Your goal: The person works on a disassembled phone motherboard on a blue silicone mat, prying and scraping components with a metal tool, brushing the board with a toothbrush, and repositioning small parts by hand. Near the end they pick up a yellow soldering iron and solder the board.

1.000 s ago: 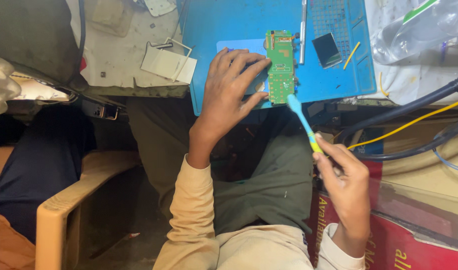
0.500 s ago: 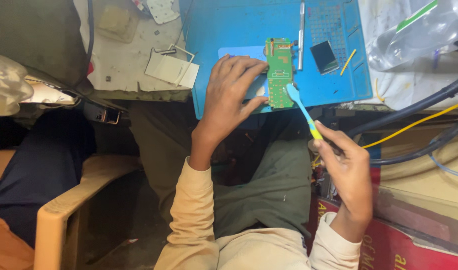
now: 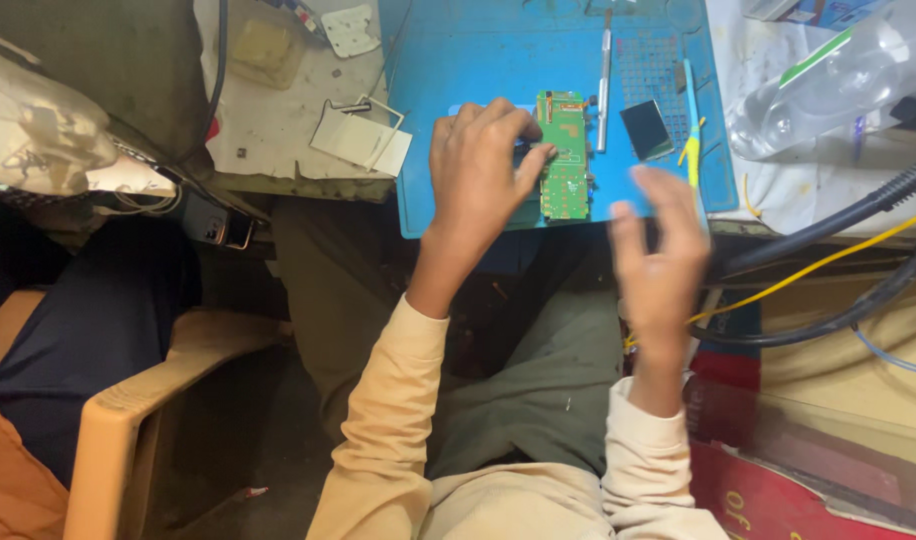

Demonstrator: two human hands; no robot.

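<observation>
Fingers of the left hand [image 3: 483, 165] press the green circuit board [image 3: 564, 155], which lies with its long axis running near to far on the blue mat [image 3: 448, 80]. Just right of it, the right hand [image 3: 658, 250] hovers with fingers spread and holding nothing, nearer than the blue-and-yellow brush [image 3: 690, 125].

Cluttered workbench [image 3: 278, 130], tan plastic chair [image 3: 128, 420], dim floor [image 3: 218, 450].

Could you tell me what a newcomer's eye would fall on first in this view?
Probably the green circuit board on the bright blue work mat at top centre, with the left hand pressing its edge. Next, the right hand, open and blurred, in front of the mat's near right corner. A clear plastic bottle lies at top right.
</observation>
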